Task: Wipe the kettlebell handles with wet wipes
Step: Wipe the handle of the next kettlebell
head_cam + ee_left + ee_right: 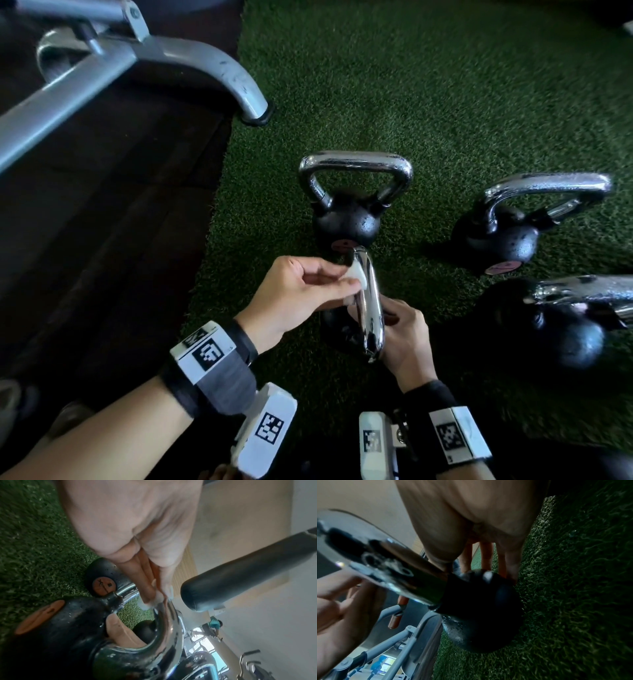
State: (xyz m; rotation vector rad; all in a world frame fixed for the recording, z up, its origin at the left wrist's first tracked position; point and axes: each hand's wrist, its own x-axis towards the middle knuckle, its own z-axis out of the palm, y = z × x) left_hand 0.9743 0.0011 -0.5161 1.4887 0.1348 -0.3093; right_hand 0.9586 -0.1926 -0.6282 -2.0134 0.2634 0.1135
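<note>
The floor is green artificial turf [445, 85], and on the left it meets a dark rubber mat [102, 222]. A grey metal machine frame [191, 61] stands on the mat. A beige wall [257, 574] and a black padded roller [240, 568] are behind.

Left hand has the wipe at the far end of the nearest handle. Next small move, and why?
Probably slide the wipe back along the chrome handle toward the body. The left hand pinches it at the handle's far bend, so the long bar nearer the person looks unwiped from here. The right hand steadies the kettlebell on the turf, so a stroke should not tip it.
</note>
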